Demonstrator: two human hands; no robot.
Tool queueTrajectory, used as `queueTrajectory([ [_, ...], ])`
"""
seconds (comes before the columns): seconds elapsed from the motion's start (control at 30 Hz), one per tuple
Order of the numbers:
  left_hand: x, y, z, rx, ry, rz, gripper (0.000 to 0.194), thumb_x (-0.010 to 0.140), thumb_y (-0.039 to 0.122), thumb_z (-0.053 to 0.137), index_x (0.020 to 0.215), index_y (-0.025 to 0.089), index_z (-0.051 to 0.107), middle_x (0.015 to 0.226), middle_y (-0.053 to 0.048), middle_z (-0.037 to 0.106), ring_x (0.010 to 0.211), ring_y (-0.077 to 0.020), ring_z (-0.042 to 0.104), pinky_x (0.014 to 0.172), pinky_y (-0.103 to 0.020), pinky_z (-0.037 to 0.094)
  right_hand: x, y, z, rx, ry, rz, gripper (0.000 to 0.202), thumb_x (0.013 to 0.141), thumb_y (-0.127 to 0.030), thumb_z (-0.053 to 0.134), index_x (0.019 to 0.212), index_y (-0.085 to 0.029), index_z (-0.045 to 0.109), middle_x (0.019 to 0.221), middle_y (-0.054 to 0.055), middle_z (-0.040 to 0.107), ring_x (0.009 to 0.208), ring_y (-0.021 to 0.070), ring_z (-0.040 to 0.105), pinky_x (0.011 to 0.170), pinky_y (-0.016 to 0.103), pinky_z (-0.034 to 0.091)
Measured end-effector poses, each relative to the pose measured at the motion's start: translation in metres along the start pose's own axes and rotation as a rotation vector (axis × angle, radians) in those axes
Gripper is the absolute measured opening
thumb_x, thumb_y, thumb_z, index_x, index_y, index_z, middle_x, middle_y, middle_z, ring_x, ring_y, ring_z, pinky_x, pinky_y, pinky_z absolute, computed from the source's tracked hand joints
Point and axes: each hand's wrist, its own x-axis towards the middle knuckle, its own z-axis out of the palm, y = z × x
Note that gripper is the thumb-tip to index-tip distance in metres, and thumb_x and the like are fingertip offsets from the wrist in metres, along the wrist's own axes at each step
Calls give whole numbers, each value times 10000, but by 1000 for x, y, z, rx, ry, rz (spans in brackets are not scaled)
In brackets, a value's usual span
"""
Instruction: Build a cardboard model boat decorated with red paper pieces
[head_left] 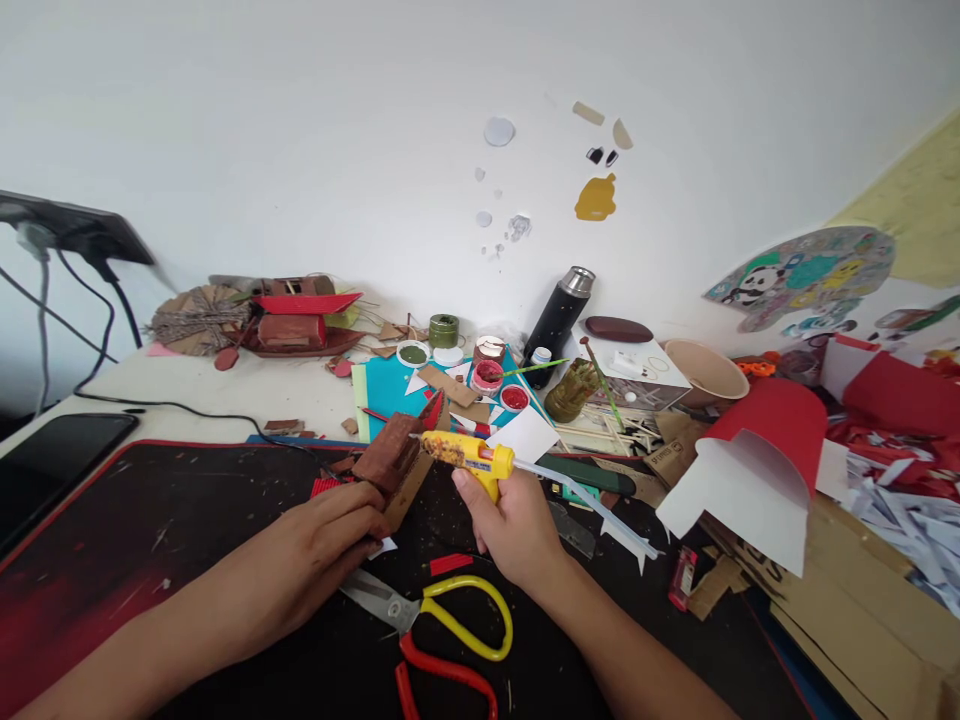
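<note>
My right hand [514,520] is wrapped round the handle of a yellow hot glue gun [469,453]. A long clear glue stick [585,492] sticks out of its back end. The gun's nozzle points left, at or very near a brown-painted cardboard model boat [388,455] with a red pointed end. My left hand [330,545] grips the boat's near end, its fingertips partly hidden. Below the hands lie scissors [409,610] with one yellow and one red handle. A small red strip [451,564] rests just above them.
Open paint pots [514,399] stand on blue paper at the back, beside a black thermos [559,315]. Finished-looking model boats [300,335] sit back left. A phone [64,470] lies far left, with a black cable [195,410] nearby. Red paper [780,430] and cardboard [862,590] crowd the right.
</note>
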Motion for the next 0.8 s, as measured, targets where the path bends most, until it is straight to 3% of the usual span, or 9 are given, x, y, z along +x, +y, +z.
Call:
queueTrajectory([
  [0.33,0,0,1,-16,25,17,246,1076,175,444,1127,269,665,1122,-52,714,978,-170,724,832,-229,541,-3,-4,0,-43,14,-36,602,1054,-700,459,892,-215,778,435,-14,523,484,200,624,528,269,451],
  [0.8,0,0,0,-12,13,22,239,1106,205,426,1150,265,652,1134,-56,696,997,-163,717,851,-214,521,-6,-5,0,-17,-14,-59,548,1055,-646,476,793,-228,716,483,14,560,564,226,637,562,284,467],
])
